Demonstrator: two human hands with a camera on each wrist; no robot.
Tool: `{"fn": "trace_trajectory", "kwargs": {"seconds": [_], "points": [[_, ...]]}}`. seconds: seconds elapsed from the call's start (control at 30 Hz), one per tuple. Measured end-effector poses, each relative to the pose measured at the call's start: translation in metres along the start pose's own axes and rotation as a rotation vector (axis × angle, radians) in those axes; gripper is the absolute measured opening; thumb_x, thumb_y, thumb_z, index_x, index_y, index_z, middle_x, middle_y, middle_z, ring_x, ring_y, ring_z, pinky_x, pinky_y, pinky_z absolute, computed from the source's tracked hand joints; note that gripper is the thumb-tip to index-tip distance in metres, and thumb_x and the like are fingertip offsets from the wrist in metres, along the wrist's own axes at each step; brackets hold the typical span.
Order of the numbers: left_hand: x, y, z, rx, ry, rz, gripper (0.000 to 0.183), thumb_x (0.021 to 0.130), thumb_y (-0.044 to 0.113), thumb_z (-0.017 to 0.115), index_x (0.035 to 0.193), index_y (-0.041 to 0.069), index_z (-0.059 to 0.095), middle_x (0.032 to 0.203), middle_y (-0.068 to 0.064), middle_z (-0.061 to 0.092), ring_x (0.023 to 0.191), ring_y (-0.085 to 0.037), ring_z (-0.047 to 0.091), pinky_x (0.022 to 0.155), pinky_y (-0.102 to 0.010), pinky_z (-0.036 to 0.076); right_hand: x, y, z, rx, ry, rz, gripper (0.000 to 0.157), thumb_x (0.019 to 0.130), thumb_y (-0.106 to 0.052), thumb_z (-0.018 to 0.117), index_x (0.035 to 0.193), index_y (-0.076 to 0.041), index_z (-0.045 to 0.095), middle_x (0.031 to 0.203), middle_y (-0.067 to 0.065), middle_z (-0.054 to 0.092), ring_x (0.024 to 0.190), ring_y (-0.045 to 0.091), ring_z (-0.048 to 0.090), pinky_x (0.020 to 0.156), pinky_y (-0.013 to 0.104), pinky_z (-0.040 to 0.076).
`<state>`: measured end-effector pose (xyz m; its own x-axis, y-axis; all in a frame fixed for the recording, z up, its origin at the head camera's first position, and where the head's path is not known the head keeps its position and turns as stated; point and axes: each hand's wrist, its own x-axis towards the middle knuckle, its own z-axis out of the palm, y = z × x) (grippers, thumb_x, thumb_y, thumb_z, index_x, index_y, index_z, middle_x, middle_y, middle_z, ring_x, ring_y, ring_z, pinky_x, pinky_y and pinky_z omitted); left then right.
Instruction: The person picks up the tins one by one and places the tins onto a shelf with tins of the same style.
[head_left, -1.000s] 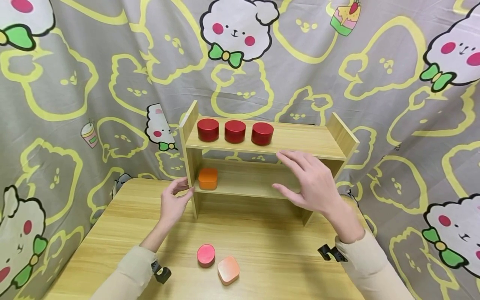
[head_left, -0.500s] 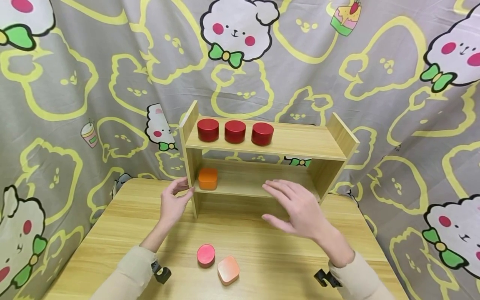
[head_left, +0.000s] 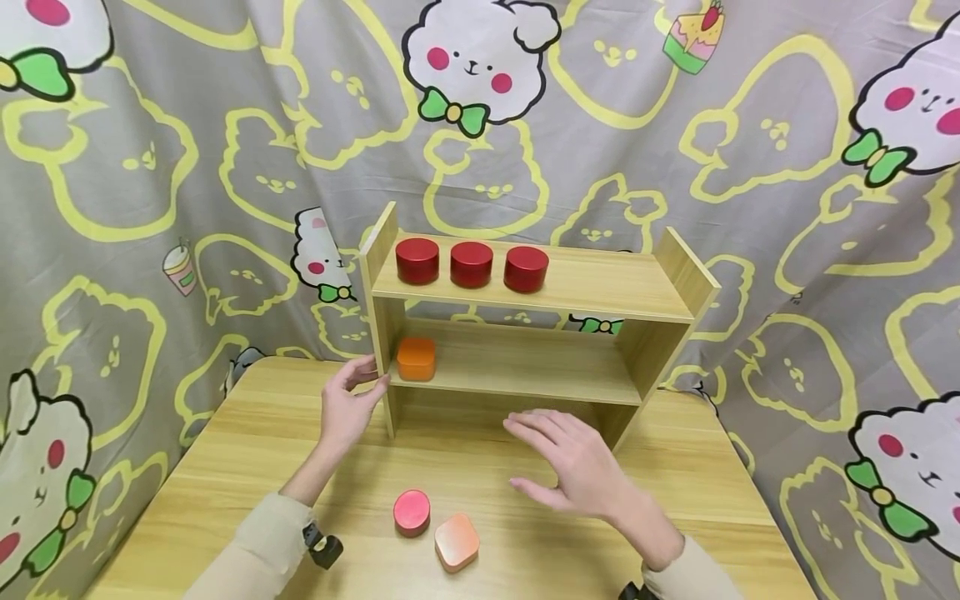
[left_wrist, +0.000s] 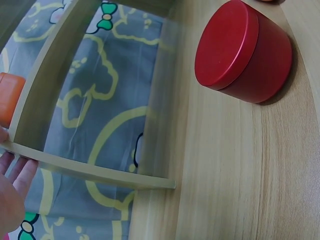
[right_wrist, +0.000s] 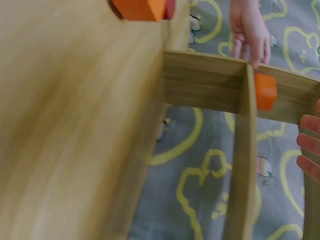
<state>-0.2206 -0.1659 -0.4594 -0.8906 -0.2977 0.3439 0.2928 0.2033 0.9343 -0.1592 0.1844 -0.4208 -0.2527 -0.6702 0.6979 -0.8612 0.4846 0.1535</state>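
Note:
My left hand holds the left side panel of a small wooden shelf, its thumb at the panel's front edge and its fingers along the outer face. My right hand hovers in front of the shelf's lower opening, fingers extended and nothing in them. An orange rounded-square tin sits at the left end of the middle board. On the top board, three dark red round tins stand in a row toward the left. A pinkish-red round tin and a light orange square tin lie on the table between my forearms.
The wooden table extends around the shelf on both sides. Behind it hangs a grey patterned curtain. The shelf's right side panel rises beyond my right hand.
My right hand has moved down and left, from before the upper boards to low in front of the shelf. The left hand and the tins have stayed put.

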Motion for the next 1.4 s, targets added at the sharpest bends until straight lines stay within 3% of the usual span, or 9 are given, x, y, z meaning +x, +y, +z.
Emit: {"fn": "trace_trajectory", "kwargs": {"seconds": [0.23, 0.5, 0.9, 1.4], "points": [[0.001, -0.002, 0.001, 0.010, 0.000, 0.002, 0.038, 0.087, -0.007, 0.079, 0.124, -0.003, 0.072, 0.118, -0.028, 0.073, 0.088, 0.011, 0.063, 0.075, -0.004, 0.057, -0.015, -0.012, 0.020, 0.034, -0.057, -0.001, 0.061, 0.095, -0.053, 0.069, 0.137, -0.009, 0.067, 0.129, 0.005, 0.074, 0.114, 0.020, 0.072, 0.096, 0.036, 0.063], [0.000, -0.003, 0.001, -0.008, -0.003, 0.013, 0.036, 0.088, -0.007, 0.079, 0.123, -0.003, 0.072, 0.118, -0.029, 0.074, 0.088, 0.012, 0.064, 0.076, -0.005, 0.059, -0.027, -0.027, 0.038, 0.078, -0.147, 0.011, 0.068, 0.086, -0.051, 0.081, 0.140, -0.013, 0.065, 0.133, -0.001, 0.072, 0.117, 0.014, 0.069, 0.100, 0.031, 0.061], [0.001, -0.001, 0.000, 0.000, -0.012, 0.010, 0.038, 0.087, -0.007, 0.079, 0.124, -0.003, 0.072, 0.119, -0.028, 0.073, 0.088, 0.011, 0.063, 0.076, -0.005, 0.058, -0.046, -0.040, 0.063, 0.091, -0.245, 0.033, 0.066, 0.093, -0.059, 0.072, 0.140, -0.014, 0.064, 0.135, -0.004, 0.071, 0.119, 0.012, 0.069, 0.104, 0.031, 0.060], [0.001, -0.002, 0.000, 0.004, -0.008, 0.010, 0.037, 0.088, -0.006, 0.079, 0.124, -0.003, 0.072, 0.120, -0.028, 0.073, 0.088, 0.011, 0.063, 0.076, -0.005, 0.058, -0.056, -0.057, 0.085, 0.134, -0.444, 0.059, 0.071, 0.096, -0.068, 0.063, 0.147, -0.020, 0.059, 0.140, -0.009, 0.068, 0.123, 0.008, 0.066, 0.105, 0.028, 0.059]]}}
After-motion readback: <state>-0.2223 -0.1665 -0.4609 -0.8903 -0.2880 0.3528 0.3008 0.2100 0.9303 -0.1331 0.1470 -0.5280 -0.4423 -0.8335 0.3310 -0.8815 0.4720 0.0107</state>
